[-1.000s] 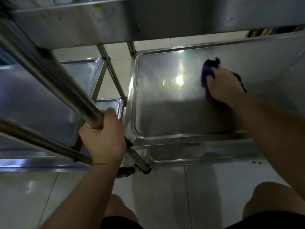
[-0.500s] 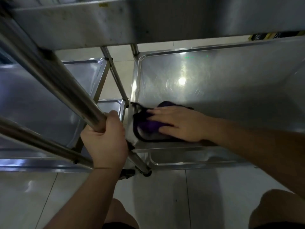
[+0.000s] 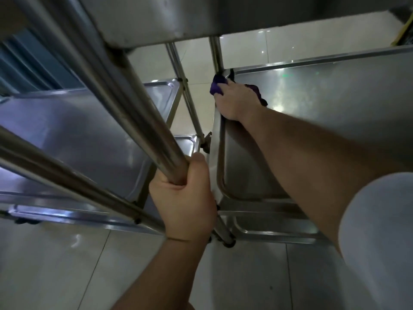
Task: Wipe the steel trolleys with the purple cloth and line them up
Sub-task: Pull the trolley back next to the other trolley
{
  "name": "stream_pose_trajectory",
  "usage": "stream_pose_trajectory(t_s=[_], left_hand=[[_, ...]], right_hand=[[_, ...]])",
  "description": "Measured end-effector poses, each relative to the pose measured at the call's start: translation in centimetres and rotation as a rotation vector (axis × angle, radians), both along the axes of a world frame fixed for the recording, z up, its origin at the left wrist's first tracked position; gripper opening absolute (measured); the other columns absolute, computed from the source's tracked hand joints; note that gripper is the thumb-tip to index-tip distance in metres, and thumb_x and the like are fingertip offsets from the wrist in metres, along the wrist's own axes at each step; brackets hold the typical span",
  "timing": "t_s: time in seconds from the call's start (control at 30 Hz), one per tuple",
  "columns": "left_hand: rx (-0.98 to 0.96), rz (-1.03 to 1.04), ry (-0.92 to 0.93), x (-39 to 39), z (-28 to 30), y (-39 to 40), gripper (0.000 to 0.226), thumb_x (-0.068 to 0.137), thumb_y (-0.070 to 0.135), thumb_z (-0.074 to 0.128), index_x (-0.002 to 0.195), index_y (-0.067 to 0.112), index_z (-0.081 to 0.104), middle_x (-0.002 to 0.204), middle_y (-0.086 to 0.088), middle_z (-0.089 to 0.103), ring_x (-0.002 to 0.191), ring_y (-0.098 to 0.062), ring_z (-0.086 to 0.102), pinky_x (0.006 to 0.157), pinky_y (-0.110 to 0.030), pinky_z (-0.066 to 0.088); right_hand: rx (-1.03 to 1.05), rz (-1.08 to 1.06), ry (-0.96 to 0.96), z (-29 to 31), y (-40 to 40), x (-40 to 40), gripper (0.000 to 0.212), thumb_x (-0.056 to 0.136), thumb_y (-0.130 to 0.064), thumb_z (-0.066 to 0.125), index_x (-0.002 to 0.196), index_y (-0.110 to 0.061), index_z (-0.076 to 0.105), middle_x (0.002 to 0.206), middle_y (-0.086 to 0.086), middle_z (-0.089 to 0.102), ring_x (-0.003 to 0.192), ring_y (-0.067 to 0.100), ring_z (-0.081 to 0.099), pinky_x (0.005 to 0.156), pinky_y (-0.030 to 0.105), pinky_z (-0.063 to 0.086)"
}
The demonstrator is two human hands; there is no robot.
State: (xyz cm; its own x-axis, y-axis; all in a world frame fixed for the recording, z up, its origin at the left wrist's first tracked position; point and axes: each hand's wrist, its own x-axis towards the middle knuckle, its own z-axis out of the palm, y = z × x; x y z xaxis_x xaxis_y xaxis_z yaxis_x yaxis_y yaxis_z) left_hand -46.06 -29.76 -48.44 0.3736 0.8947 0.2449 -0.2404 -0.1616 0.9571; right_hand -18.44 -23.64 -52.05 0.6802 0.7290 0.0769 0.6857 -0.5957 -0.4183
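Since half a second ago, we see the right hand [image 3: 234,104] has swept the purple cloth [image 3: 218,87] from the near left corner of the trolley shelf [image 3: 335,104] to its far left corner, beside the upright there. Its fingers lie over the cloth, though we cannot tell whether they curl round it; most of the cloth is hidden beneath the palm. Our left hand [image 3: 185,204] stays clamped round the steel post [image 3: 134,113], grip closed on it. Beyond, the neighbouring trolley [image 3: 67,135] stands just beside, its far side cut off. A pale sleeve [image 3: 380,231] blocks the lower right.
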Motion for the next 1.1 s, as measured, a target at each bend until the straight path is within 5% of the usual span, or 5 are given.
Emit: stream_pose_trajectory(t_s=[0.27,0.43,0.57,0.73,1.1], left_hand=[[-0.018,0.021,0.005,0.1,0.1,-0.4,0.044,0.078,0.032,0.067,0.055,0.009,0.037,0.051,-0.019,0.035,0.047,-0.021,0.038,0.051,-0.032,0.036],[-0.036,-0.033,-0.014,-0.1,-0.2,-0.2,0.039,0.079,0.033,0.068,0.053,0.019,0.042,0.050,-0.005,0.043,0.046,-0.019,0.042,0.050,-0.029,0.039],[-0.030,-0.026,-0.014,-0.2,-0.1,-0.3,0.043,0.078,0.034,0.068,0.055,0.012,0.038,0.051,-0.008,0.040,0.047,-0.018,0.041,0.050,-0.029,0.039],[-0.012,-0.026,-0.024,-0.1,-0.3,-0.1,0.042,0.081,0.029,0.067,0.051,0.028,0.038,0.049,0.003,0.036,0.044,-0.016,0.036,0.049,-0.026,0.034],[-0.055,0.004,0.022,-0.1,0.4,-0.7,0.030,0.080,0.031,0.067,0.056,0.026,0.049,0.049,0.004,0.048,0.044,-0.010,0.048,0.044,-0.024,0.041]], right_hand=[[0.069,0.431,-0.073,0.0,-6.2,-5.2,0.045,0.105,-0.047,0.045,0.144,-0.031,0.059,0.153,-0.005,0.053,0.134,0.021,0.052,0.110,0.033,0.035],[0.034,0.900,-0.071,-1.5,-13.7,-10.1,0.048,0.109,-0.057,0.032,0.154,-0.043,0.039,0.167,-0.025,0.024,0.155,-0.005,0.017,0.126,0.019,0.005],[0.039,0.605,-0.004,0.1,-10.0,-6.1,0.045,0.108,-0.045,0.045,0.152,-0.039,0.046,0.159,-0.010,0.046,0.140,0.013,0.047,0.117,0.032,0.033],[-0.064,0.110,0.008,0.6,-1.8,-2.8,0.045,0.109,-0.035,0.033,0.145,-0.014,0.051,0.157,0.011,0.044,0.139,0.034,0.045,0.119,0.048,0.033],[0.025,0.319,0.056,-0.2,-12.9,-15.3,0.050,0.111,-0.044,0.036,0.155,-0.023,0.049,0.166,0.003,0.039,0.149,0.022,0.040,0.123,0.043,0.033]])
